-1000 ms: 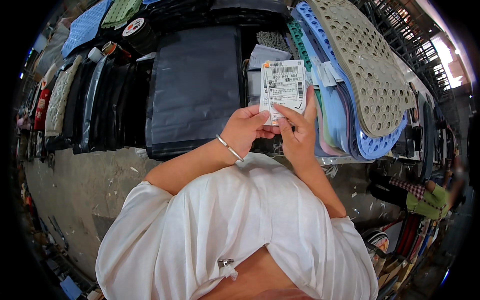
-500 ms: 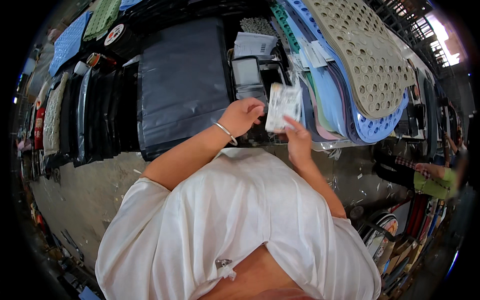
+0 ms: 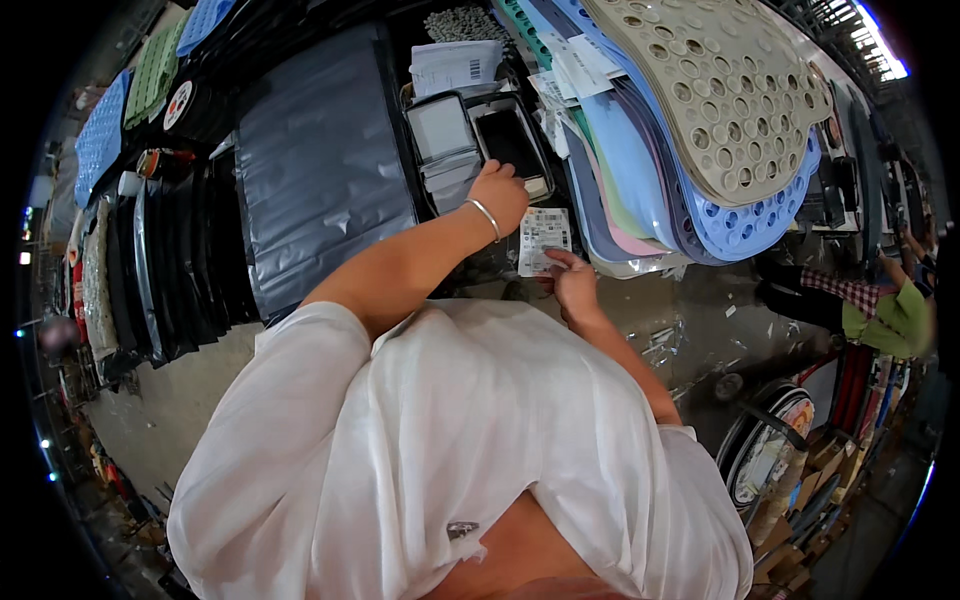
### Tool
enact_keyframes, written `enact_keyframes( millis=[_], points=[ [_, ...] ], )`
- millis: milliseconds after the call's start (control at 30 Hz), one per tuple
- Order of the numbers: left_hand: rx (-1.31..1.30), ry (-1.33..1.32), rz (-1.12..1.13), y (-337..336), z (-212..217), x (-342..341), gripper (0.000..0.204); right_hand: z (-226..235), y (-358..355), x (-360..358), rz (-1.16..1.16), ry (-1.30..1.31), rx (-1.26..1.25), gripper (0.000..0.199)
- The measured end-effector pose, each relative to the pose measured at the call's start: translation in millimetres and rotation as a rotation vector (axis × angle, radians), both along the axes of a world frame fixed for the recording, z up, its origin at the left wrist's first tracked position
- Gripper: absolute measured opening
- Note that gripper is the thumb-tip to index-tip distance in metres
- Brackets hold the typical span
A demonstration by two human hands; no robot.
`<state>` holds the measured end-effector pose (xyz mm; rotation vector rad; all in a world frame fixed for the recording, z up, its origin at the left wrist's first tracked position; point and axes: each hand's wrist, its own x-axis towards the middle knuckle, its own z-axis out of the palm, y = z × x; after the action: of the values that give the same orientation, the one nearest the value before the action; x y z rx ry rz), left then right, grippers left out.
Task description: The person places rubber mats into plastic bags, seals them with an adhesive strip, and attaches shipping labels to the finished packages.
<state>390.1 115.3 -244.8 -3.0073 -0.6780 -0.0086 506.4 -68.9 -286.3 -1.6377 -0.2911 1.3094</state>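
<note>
My right hand [image 3: 573, 283] pinches a white printed label sheet [image 3: 545, 240] at its lower right corner, between thumb and fingers. My left hand [image 3: 500, 197], a silver bangle at its wrist, reaches over the near edge of a black open box [image 3: 508, 137]. Its fingers are curled closed, and whatever they grip, if anything, is hidden. By those fingertips a small pale piece [image 3: 537, 187] lies at the box's near end. Left of that box stands another black-rimmed box [image 3: 440, 128] with grey-white cards or sheets in it.
A stack of dark grey plastic bags [image 3: 325, 170] lies to the left. On the right are piled bath mats, a beige one [image 3: 710, 100] over a blue one [image 3: 750, 235]. Folded papers [image 3: 457, 68] sit behind the boxes. Another person [image 3: 885, 315] is at the far right.
My left hand has moved forward to the black box, fingers curling in. The label sheet in my right hand has come lower and now lies flatter and steadier. The view has shifted slightly.
</note>
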Motion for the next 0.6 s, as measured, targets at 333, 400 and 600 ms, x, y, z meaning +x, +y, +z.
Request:
enact_keyframes(
  millis=[333,400,600],
  points=[
    [-0.007,0.046,0.076,0.5,6.7,8.5,0.012,-31.9,98.2,6.1,0.205,-0.029,0.031,0.039],
    [-0.009,0.006,0.119,7.4,7.4,14.4,0.017,-35.2,86.1,7.5,0.217,-0.075,0.056,0.039],
    [-0.140,0.254,0.431,49.1,14.0,49.1,0.042,-24.5,60.0,11.7,0.376,-0.178,0.113,0.039]
  ],
)
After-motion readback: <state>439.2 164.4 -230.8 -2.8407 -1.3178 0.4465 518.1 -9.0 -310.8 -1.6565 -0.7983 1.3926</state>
